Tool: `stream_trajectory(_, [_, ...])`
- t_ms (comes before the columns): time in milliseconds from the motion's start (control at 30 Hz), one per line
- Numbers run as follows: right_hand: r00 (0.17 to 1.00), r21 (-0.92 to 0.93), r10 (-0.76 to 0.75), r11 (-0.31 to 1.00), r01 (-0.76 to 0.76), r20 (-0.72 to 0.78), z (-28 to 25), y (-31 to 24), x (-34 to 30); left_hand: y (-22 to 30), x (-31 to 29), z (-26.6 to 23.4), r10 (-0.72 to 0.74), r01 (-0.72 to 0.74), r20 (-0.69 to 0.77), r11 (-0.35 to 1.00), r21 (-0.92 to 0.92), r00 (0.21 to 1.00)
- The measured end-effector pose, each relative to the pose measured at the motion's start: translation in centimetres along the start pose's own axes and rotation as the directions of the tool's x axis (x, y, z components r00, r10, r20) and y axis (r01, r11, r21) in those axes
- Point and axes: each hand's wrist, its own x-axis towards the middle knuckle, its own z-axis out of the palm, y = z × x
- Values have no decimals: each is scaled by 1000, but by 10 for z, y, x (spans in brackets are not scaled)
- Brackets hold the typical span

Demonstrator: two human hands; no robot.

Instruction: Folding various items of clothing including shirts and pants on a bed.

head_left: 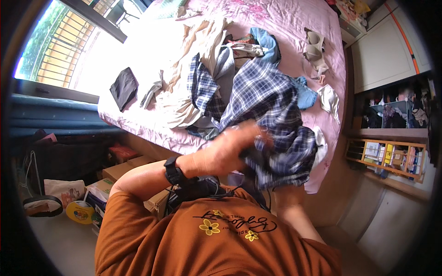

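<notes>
- Since motion blur smears the L hand (228, 149), can't tell if its fingers are apart, together or clamped; it overlaps the near part of the plaid garment (262, 94).
- R hand is hidden behind the garment's bunched lower end, so can't tell finger state there either.
- Garment: navy w/ white checks, creased; far part lies over other clothes on the pink bed (294, 14), near part bunched up close to the brown tee (184, 234). Neither flat nor folded, so prob. mid-handling.
- Pose: L elbow bent out to the side, forearm slanting up & in, black watch (174, 171) at the wrist; R forearm (299, 218) angles up from lower R until the cloth covers it.
- Rest of bed, approx.: cream cloth (177, 108) & blue denim piece (267, 43) loose & rumpled, so most looks left to handle. Dark piece (123, 87) lies flat, apart at L; poss. done, unsure.
- R side of bed: beige bra (314, 50) & white piece (328, 102), lying singly.
- Beyond, R: cupboard (382, 55) w/ an open section below.
</notes>
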Motion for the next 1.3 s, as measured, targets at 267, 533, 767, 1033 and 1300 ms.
stream_trajectory(267, [1000, -8, 16, 1000, -16, 2, -3, 2, -3, -20, 22, -6, -74, 65, 128, 996, 68, 989])
stream_trajectory(533, [999, -2, 36, 999, -36, -16, -9, 5, -8, -44, 20, -12, -82, 112, -218, 985, 131, 972])
stream_trajectory(767, [999, -18, 37, 999, -37, 3, -7, 6, -7, -68, 22, 2, -9, 35, -176, 988, 149, 984])
stream_trajectory(1033, [993, -97, 19, 995, -8, 114, 19, 20, -11, -108, 18, -28, -327, 316, -285, 945, -85, 901])
stream_trajectory(1300, [809, -90, 123, 992, -87, 575, 69, 12, -42, -232, -27, -42, -453, 594, -582, 802, 66, 676])
